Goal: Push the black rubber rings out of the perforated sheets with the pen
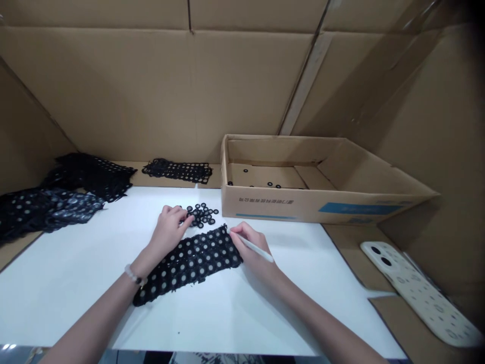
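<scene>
My left hand (172, 225) reaches over the sheet to a small pile of black rings with pale centres (203, 215). Its fingers are curled, with thumb and fingertips close together at the pile's left edge; what lies between them is hidden. My right hand (254, 247) grips a slim white pen-like tool (252, 245), its tip by the upper right corner of a black perforated sheet (193, 260). That sheet lies slanted on the white table, pale round spots in rows across it. My left wrist and forearm cover part of its left end.
An open cardboard box (273, 202) with a few black rings inside stands behind my right hand. Black perforated sheets (91, 174) are heaped at the left, and another piece (178, 170) lies at the back. A phone in a spotted cream case (420, 293) rests at the right. Cardboard walls (151, 81) enclose the table.
</scene>
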Available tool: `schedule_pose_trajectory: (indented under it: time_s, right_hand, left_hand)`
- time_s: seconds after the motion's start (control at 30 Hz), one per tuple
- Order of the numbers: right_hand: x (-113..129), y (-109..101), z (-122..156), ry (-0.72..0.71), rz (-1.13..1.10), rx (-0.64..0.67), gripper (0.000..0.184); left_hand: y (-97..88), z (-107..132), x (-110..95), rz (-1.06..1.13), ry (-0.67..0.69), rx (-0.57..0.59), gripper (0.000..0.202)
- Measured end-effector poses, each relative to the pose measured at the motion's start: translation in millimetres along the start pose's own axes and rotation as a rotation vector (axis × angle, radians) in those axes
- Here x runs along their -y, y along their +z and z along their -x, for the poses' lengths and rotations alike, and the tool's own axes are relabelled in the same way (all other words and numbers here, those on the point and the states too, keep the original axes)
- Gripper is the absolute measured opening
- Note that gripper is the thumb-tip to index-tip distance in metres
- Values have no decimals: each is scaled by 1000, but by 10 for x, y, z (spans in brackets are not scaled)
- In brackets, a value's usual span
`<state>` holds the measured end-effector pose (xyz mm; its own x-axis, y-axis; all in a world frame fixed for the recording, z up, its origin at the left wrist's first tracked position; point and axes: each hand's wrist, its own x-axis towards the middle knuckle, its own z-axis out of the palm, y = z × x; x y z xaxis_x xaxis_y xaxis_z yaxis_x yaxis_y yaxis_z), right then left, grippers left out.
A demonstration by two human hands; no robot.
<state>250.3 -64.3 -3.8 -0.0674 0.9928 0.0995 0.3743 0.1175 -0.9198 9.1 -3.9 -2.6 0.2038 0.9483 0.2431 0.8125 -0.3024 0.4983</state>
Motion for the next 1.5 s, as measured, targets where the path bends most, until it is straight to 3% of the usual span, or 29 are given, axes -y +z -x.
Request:
schedule_pose_trajectory:
  time_s: [0.1, 0.3, 0.43, 0.53, 0.6, 0.7, 0.83, 0.97, 1.07, 1.2, 1.5]
  right_hand:
    - [19, 32, 22, -48, 10, 11, 17]
    - [5, 1, 10, -34, -5, 4, 17]
    - [33, -21, 11, -39, -12, 11, 16]
    - [24, -15, 9, -36, -9, 16, 15]
    - [8, -11, 2, -35, -16, 11, 15]
    - [5, -18, -3, -27, -78, 26, 16]
    - [75, -55, 23, -54, -219, 120, 18]
    - [163, -98, 57, -138, -185, 150, 14]
    - [183, -124, 58, -223, -130, 120, 11]
    - [162, -150, 51, -257, -103, 59, 9]
    - [129, -111, 67, -168, -176, 53, 12]
  left_hand:
    - [83, -50, 137, -181, -33, -2, 27]
    - [48, -37, 138, -214, -52, -74, 24]
    - [50, -61, 222, -252, -39, -30, 23]
    - [81, -75, 249, -225, -97, -12, 24]
    - [91, -58, 200, -185, -114, -64, 23]
    - [98, 13, 24, -2, 2, -110, 25]
    - [153, 134, -230, 372, 177, 114, 56]
    - [214, 181, -310, 543, 116, 297, 30]
    - [212, 181, -316, 601, 105, 362, 24]
    - [197, 195, -332, 668, 66, 315, 27]
    - [251, 281, -376, 656, -41, 161, 27]
